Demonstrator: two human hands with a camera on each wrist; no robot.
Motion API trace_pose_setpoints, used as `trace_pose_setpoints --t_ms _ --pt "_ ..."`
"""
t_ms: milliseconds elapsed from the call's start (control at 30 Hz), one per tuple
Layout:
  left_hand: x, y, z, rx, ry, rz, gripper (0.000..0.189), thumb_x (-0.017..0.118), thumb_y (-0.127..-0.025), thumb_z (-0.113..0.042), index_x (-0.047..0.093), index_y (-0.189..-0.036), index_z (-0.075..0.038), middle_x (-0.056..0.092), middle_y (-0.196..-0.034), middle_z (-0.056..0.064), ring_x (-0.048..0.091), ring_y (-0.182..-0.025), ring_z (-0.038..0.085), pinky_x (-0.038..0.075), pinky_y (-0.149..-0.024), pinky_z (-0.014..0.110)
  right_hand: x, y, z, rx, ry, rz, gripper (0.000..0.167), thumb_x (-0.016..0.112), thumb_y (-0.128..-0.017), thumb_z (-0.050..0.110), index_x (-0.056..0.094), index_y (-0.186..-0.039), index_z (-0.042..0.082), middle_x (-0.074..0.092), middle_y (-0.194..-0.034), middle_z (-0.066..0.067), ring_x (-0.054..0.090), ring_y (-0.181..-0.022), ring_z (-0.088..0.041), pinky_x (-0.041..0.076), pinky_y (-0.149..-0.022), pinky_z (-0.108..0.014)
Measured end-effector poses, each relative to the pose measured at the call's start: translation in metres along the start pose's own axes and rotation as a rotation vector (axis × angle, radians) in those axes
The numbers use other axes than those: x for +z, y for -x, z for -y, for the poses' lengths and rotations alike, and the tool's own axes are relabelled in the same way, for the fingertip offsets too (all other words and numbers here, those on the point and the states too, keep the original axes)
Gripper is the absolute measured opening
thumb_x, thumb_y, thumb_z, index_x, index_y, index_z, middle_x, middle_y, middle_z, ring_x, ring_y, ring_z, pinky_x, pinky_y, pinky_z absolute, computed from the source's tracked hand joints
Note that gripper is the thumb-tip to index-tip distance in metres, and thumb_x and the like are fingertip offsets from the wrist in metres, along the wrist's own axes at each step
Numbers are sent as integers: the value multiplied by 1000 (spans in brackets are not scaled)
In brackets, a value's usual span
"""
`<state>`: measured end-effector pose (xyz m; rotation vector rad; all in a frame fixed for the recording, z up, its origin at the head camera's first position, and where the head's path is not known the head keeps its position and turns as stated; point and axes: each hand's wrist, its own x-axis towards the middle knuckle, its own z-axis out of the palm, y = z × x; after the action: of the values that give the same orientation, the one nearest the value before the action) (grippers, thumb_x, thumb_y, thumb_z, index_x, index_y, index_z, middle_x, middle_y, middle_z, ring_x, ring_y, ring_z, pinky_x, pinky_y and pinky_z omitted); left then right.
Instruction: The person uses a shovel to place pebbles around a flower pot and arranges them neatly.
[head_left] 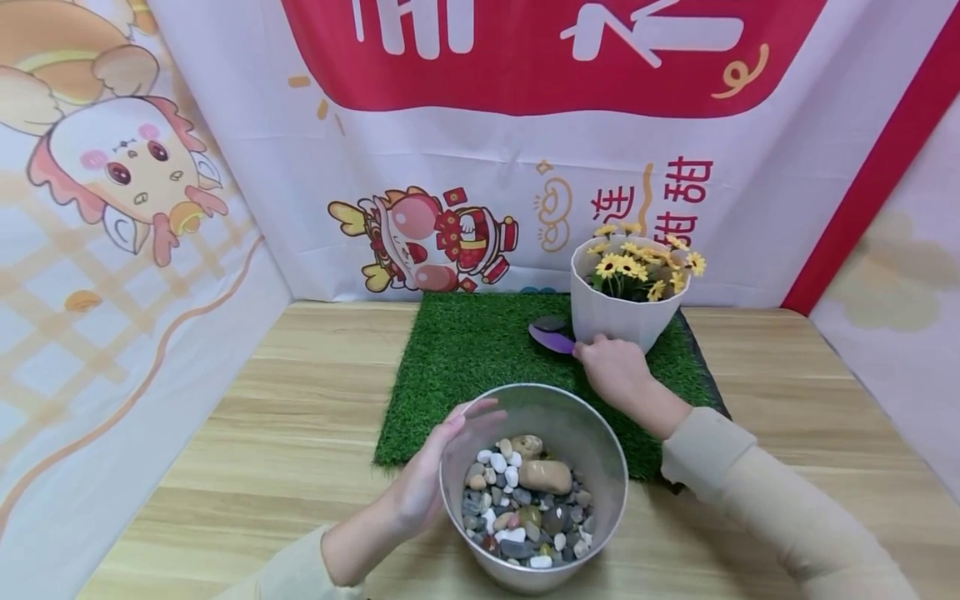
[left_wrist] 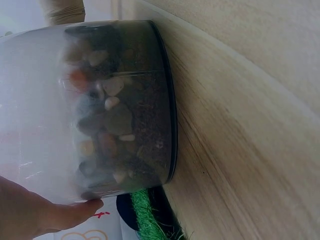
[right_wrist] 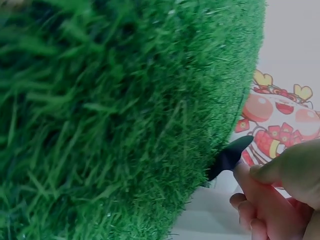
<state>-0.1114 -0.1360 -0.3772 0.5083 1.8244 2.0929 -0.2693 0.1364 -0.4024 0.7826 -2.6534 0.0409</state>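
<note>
Pebbles point(head_left: 525, 504) — grey, white, tan; grass mat point(head_left: 465, 358) — green.

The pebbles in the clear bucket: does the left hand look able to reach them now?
Probably yes: nothing covers the pebbles in the open bucket. The left hand, resting against its side, would need to come over the rim.

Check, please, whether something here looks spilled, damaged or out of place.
Nothing looks spilled or damaged: the visible stones lie inside the container. The printed dragon on the back cloth looks odd, though: it lies on its side.
</note>
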Motion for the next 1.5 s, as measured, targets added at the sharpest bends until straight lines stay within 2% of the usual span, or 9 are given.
trace_pose_setpoints --t_ms 133,367,567,667,900,1233,1300,1400,1500 --pt "1 -1 -1 5 -4 -4 60 19 -111 -36 23 -156 3 34 -159 26 27 -149 41 11 -123 56 -9 2 -2 24 -67 12 17 65 -101 15 75 -88 9 52 -63 -10 53 -53 -29 45 -38 -46" --pt "0 -4 -1 3 -15 -8 60 20 -111 -36 24 -156 2 34 -159 27 28 -149 42 12 -123 58 -25 10 -10 0 -124 -31 14 68 -99 16 80 -106 11 58 -69 -8 54 -55 -25 42 -38 -40" --pt "-4 -6 -1 -10 -39 19 60 20 -110 -36 23 -157 2 35 -159 26 29 -148 43 14 -122 58 -37 20 -17 -32 -119 -70 19 70 -98 17 80 -112 10 66 -79 -9 52 -56 -22 40 -39 -36" --pt "-5 -7 0 -6 -50 32 61 20 -110 -35 23 -156 3 35 -159 27 29 -148 43 15 -122 58 -46 26 -21 -46 -104 -107 19 72 -97 17 80 -113 11 65 -79 -8 45 -52 -18 37 -38 -34" --pt "-7 -8 0 -2 -56 37 61 20 -110 -35 23 -156 4 35 -158 28 30 -148 44 14 -122 58 -72 39 -22 -139 -77 -296 22 80 -87 10 81 -109 10 63 -76 -7 38 -46 -14 32 -36 -32" --pt "-8 -6 1 8 -78 32 60 20 -110 -34 25 -156 4 37 -157 27 31 -147 43 13 -122 59 -121 56 -17 -205 -76 -362 33 82 -81 5 80 -113 12 66 -85 -4 48 -50 -15 34 -40 -31" --pt "-8 -6 1 8 -79 33 60 21 -110 -34 25 -156 3 37 -157 26 31 -147 43 12 -122 59 -130 60 -14 -221 -73 -369 31 79 -85 8 80 -115 12 66 -86 -4 49 -51 -15 34 -41 -31" --pt "-8 -5 1 4 -79 35 60 21 -110 -35 25 -157 3 37 -158 26 30 -148 43 11 -122 59 -142 65 -9 -255 -71 -394 23 66 -100 22 79 -116 12 68 -87 -5 54 -54 -18 38 -42 -33" --pt "-8 -4 1 -2 -81 37 60 21 -110 -35 25 -157 3 37 -158 26 30 -148 43 12 -122 60 -152 70 -1 -301 -71 -416 45 43 -111 35 79 -116 10 69 -87 -7 58 -54 -22 41 -42 -35"
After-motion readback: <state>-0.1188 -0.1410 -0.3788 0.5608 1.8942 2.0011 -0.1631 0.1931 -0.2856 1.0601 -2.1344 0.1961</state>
